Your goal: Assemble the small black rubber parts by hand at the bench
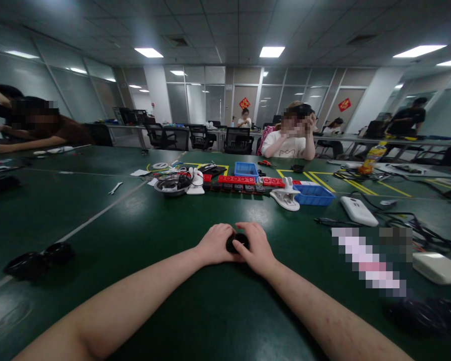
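Observation:
A small black round object (236, 242) rests on the green table (143, 235) straight ahead of me. My left hand (214, 244) curls round its left side and my right hand (256, 246) curls round its right side, so both hold it between them. Most of the object is hidden by my fingers.
Farther back lie a metal bowl (172, 184), a row of red blocks (244, 180), blue bins (313, 194) and a white clamp (285, 196). Black round pieces (37, 259) sit at left. White devices (358, 210) and cables lie at right. People sit across the table and at left.

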The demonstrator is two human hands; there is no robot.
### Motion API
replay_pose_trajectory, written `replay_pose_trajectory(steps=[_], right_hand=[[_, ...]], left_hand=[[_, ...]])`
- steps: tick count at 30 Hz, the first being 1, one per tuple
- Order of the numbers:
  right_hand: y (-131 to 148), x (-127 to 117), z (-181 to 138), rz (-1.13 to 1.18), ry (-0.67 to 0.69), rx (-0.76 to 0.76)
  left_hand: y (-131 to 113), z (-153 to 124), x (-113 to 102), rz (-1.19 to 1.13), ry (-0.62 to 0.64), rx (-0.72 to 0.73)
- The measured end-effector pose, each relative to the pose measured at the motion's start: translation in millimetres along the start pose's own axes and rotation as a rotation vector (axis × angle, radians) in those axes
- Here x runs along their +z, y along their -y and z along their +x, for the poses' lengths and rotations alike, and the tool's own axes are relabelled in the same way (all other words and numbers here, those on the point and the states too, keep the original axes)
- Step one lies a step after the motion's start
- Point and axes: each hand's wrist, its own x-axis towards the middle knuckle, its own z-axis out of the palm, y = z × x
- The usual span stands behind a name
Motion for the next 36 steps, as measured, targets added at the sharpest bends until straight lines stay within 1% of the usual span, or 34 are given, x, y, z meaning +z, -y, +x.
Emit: replay_pose_trajectory(steps=[4, 6, 11, 14, 18, 22, 25, 28, 32, 36], right_hand=[[-7, 5, -1, -0.030, -0.009, 0.073], [-7, 6, -1, -0.041, -0.006, 0.090], [-1, 3, 2, -0.045, 0.032, 0.067], [1, 1, 3, -0.034, 0.030, 0.053], [2, -3, 2, 0.003, 0.035, 0.010], [4, -6, 1, 0.058, 0.062, -0.075], [5, -7, 1, 0.097, 0.082, -0.136], [6, -6, 1, 0.123, 0.089, -0.172], [6, -6, -1, 0.124, 0.097, -0.185], [7, -6, -2, 0.082, 0.072, -0.136]], left_hand=[[-6, -2, 0, 0.057, -0.057, -0.053], [-8, -3, -1, 0.076, -0.067, -0.061], [-12, -4, 0, 0.087, -0.043, -0.069], [-10, -3, 3, 0.064, -0.024, -0.072], [-3, -1, 3, -0.008, 0.019, -0.033], [7, -1, -2, -0.077, 0.069, 0.046], [13, 0, -5, -0.105, 0.103, 0.106], [17, -1, -5, -0.116, 0.115, 0.132], [16, -1, -3, -0.111, 0.109, 0.137], [12, -2, -3, -0.087, 0.084, 0.130]])
